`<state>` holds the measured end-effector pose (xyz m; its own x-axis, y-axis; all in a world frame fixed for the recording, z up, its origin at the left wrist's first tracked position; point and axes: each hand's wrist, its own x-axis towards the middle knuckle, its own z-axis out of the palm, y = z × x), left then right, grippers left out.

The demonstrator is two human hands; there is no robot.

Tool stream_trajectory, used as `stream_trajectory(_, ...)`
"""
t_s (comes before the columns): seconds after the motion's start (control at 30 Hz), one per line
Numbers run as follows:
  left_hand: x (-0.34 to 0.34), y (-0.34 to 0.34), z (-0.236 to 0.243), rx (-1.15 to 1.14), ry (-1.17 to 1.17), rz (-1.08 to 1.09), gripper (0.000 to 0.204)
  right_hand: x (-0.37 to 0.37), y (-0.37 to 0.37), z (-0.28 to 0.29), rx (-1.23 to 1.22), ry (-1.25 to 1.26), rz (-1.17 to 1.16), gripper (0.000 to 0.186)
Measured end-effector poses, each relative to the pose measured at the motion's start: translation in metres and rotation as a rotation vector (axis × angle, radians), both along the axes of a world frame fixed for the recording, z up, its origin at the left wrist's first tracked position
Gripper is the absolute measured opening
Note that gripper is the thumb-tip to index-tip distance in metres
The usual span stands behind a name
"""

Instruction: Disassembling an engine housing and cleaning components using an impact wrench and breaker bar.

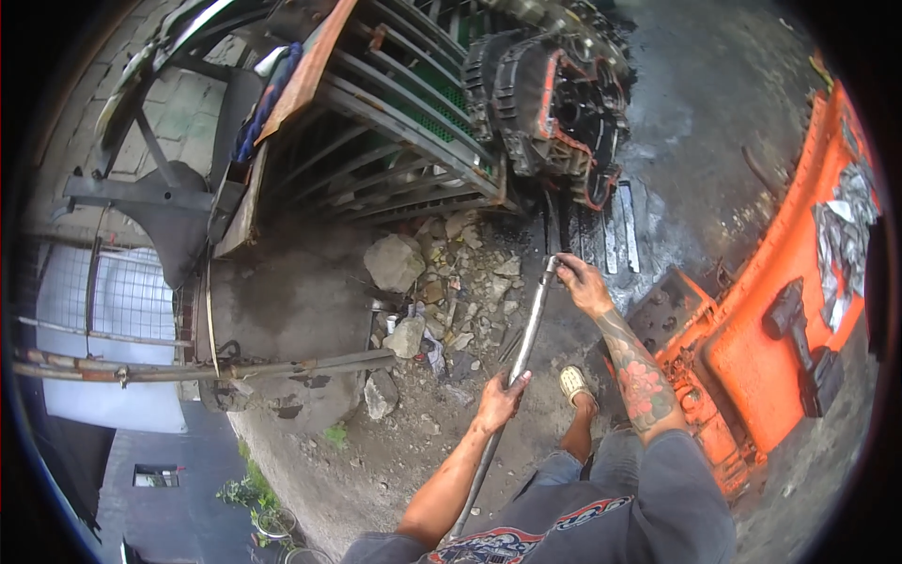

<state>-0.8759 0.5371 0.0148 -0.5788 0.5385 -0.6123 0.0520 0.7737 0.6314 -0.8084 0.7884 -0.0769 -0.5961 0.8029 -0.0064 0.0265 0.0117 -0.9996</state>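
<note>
A long, shiny metal rod or pipe (531, 324) runs diagonally from the middle of the view down to the lower edge, its lower stretch duller. My left hand (501, 399) is closed around it partway along. My right hand (581, 282) grips its upper end with thumb and fingers. Beyond that end, a greasy dark machine housing (554, 113) with red sealant along its rim stands over dark metal bars (625, 230) on the oily ground.
A metal rack (404, 122), broken stones (395, 263) and a long pipe (282, 367) lie left and ahead. An orange machine body (742, 367) with a dark hammer-like tool (789, 315) and crumpled silver material (841, 240) is at the right. My foot (573, 383) is below.
</note>
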Motion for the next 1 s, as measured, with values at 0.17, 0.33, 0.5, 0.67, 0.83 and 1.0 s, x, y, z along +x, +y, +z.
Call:
stream_trajectory(0.17,-0.005,0.002,0.017,-0.046,0.171,-0.149,0.051,0.008,0.0,0.001,0.394,-0.017,-0.011,0.04)
stream_trajectory(0.33,0.001,0.006,0.03,-0.154,0.139,-0.193,0.058,0.005,-0.008,0.004,0.422,0.02,-0.081,0.039)
stream_trajectory(0.5,0.006,0.007,0.041,-0.106,0.164,-0.186,0.057,-0.005,-0.02,-0.01,0.519,0.023,-0.124,0.04)
stream_trajectory(0.67,0.015,0.009,0.058,-0.164,0.23,-0.175,0.055,-0.016,-0.023,-0.024,0.495,0.091,-0.219,0.033)
stream_trajectory(0.83,0.026,0.012,0.063,-0.154,0.239,-0.118,0.054,-0.017,-0.022,-0.015,0.297,0.063,-0.227,0.027)
stream_trajectory(1.0,0.01,-0.004,0.07,-0.038,0.35,-0.125,0.05,-0.011,-0.02,0.005,0.34,0.028,-0.146,0.027)
